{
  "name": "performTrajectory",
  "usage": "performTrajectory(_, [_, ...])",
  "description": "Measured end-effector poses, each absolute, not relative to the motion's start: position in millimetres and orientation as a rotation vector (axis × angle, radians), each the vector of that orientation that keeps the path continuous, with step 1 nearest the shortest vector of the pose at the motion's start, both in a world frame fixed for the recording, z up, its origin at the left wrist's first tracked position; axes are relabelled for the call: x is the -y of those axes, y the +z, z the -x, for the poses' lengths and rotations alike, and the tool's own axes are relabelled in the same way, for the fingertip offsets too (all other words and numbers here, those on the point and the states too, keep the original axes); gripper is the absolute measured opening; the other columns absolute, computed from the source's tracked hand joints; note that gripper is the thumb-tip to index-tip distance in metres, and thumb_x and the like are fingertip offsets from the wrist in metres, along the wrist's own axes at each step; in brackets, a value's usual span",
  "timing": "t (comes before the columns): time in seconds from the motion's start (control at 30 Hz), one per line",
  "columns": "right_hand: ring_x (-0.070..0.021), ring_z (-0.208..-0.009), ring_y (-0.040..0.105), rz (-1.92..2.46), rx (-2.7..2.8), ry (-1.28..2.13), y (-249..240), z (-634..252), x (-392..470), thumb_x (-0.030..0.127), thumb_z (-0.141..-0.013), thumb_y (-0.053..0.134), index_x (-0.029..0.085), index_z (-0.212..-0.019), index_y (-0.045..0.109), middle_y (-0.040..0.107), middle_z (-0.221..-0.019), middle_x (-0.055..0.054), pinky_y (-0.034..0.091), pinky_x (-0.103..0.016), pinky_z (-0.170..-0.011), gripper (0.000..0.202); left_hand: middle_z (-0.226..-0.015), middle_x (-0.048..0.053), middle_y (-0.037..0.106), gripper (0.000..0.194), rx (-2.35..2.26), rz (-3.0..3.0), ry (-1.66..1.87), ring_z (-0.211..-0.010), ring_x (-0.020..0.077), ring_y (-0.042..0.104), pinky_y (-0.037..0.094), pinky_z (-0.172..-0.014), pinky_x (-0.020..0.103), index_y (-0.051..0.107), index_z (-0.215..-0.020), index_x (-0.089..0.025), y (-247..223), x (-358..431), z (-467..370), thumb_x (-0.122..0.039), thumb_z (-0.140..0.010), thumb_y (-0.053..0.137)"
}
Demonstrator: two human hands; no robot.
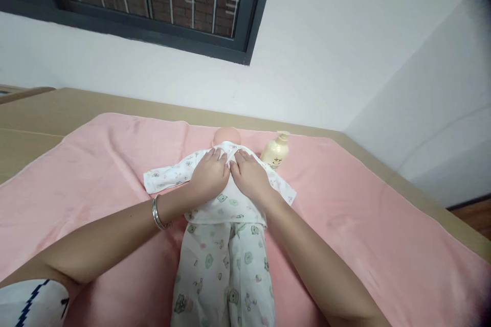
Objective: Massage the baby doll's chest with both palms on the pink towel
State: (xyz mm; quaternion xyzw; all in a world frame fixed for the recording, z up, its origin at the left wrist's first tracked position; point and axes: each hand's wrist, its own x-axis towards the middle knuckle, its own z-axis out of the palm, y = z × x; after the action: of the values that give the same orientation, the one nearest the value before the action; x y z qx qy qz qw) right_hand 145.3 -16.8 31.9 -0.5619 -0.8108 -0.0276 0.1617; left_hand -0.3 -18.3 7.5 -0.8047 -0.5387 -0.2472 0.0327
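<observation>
A baby doll (227, 136) lies on a pink blanket (345, 204), its head toward the wall. It wears a white long-sleeved top (230, 204) and matching white trousers (224, 271), both printed with small green and pink figures. My left hand (210, 173) rests flat on the left of the doll's chest, and my right hand (250, 173) rests flat on the right of it. The fingers of both point toward the doll's neck, and the thumbs nearly meet. Neither hand grips anything. The doll's face, hands and feet do not show.
A cream pump bottle (276, 150) stands by the doll's right-hand sleeve, near the head. Beneath the blanket is a wooden surface (88, 99) reaching to the white wall (326, 51). A dark-framed window (153, 0) with bars is set above it.
</observation>
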Motion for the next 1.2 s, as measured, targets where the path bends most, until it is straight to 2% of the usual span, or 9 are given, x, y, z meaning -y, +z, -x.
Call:
performTrajectory(0.1, [-0.0279, -0.13, 0.056, 1.619, 2.315, -0.153, 35.9, -134.3, 35.5, 0.026, -0.102, 0.038, 0.009, -0.123, 0.065, 0.063, -0.135, -0.017, 0.04, -0.036, -0.11, 0.039, -0.136, 0.019, 0.06, 0.043, 1.699, 2.558, -0.736, -0.132, 0.0328, 0.051, 0.04, -0.113, 0.046, 0.061, -0.124, -0.006, 15.4, 8.6, 6.3, -0.02, -0.097, 0.031])
performTrajectory(0.23, [-0.0286, -0.126, 0.059, 1.585, 2.349, -0.202, 40.0, -125.6, 49.6, 0.024, -0.099, 0.04, 0.01, -0.119, 0.068, 0.066, -0.131, -0.017, 0.041, -0.036, -0.11, 0.037, -0.126, 0.016, 0.066, 0.038, 1.715, 2.615, -0.75, -0.123, 0.0289, 0.058, 0.044, -0.108, 0.043, 0.067, -0.106, -0.012, 17.5, -3.8, 13.0, -0.019, -0.096, 0.031])
performTrajectory(0.33, [-0.0267, -0.133, 0.054, 1.567, 2.325, -0.083, 36.5, -132.4, 36.0, 0.026, -0.102, 0.037, 0.012, -0.126, 0.065, 0.063, -0.137, -0.014, 0.038, -0.037, -0.113, 0.04, -0.13, 0.017, 0.064, 0.04, 1.75, 2.561, -0.776, -0.126, 0.03, 0.056, 0.042, -0.11, 0.045, 0.065, -0.117, -0.01, 12.1, -5.1, 11.7, -0.022, -0.097, 0.032])
performTrajectory(0.43, [-0.0284, -0.146, 0.037, 1.569, 2.288, 0.026, 26.6, -142.2, 15.7, 0.033, -0.104, 0.033, 0.006, -0.144, 0.05, 0.046, -0.153, -0.018, 0.028, -0.043, -0.12, 0.05, -0.136, 0.019, 0.06, 0.045, 1.788, 2.503, -0.783, -0.131, 0.0323, 0.052, 0.038, -0.114, 0.048, 0.06, -0.13, -0.007, 6.3, -3.3, 8.0, -0.026, -0.098, 0.033])
performTrajectory(0.53, [-0.0303, -0.15, 0.029, 1.558, 2.282, 0.074, 16.9, -146.3, 5.4, 0.037, -0.105, 0.03, 0.002, -0.149, 0.041, 0.037, -0.157, -0.021, 0.021, -0.048, -0.123, 0.057, -0.14, 0.019, 0.058, 0.047, 1.784, 2.481, -0.81, -0.135, 0.0324, 0.05, 0.036, -0.116, 0.048, 0.057, -0.134, -0.006, 2.7, -2.7, 6.1, -0.026, -0.098, 0.033])
performTrajectory(0.77, [-0.0304, -0.151, 0.027, 1.544, 2.272, 0.113, 15.4, -145.3, 7.3, 0.037, -0.104, 0.03, 0.003, -0.15, 0.039, 0.035, -0.159, -0.021, 0.018, -0.048, -0.124, 0.058, -0.14, 0.018, 0.058, 0.046, 1.761, 2.436, -0.854, -0.136, 0.0307, 0.049, 0.037, -0.116, 0.047, 0.057, -0.135, -0.008, -0.7, -1.4, 6.0, -0.025, -0.099, 0.034])
performTrajectory(1.0, [-0.0307, -0.152, 0.023, 1.533, 2.305, 0.201, 21.5, -157.1, -0.7, 0.041, -0.1, 0.042, 0.009, -0.148, 0.043, 0.032, -0.161, -0.018, 0.02, -0.051, -0.123, 0.057, -0.14, 0.02, 0.057, 0.046, 1.76, 2.343, -0.741, -0.132, 0.0327, 0.052, 0.041, -0.112, 0.045, 0.055, -0.138, -0.007, 4.0, 22.6, -1.2, -0.023, -0.099, 0.036])
performTrajectory(1.2, [-0.0296, -0.146, 0.035, 1.618, 2.29, 0.104, 27.6, -145.1, 14.6, 0.03, -0.1, 0.039, 0.007, -0.145, 0.046, 0.044, -0.154, -0.018, 0.024, -0.047, -0.121, 0.051, -0.137, 0.02, 0.058, 0.044, 1.766, 2.443, -0.75, -0.132, 0.0324, 0.051, 0.041, -0.11, 0.045, 0.057, -0.134, -0.01, 11.3, 24.2, -0.8, -0.024, -0.098, 0.037])
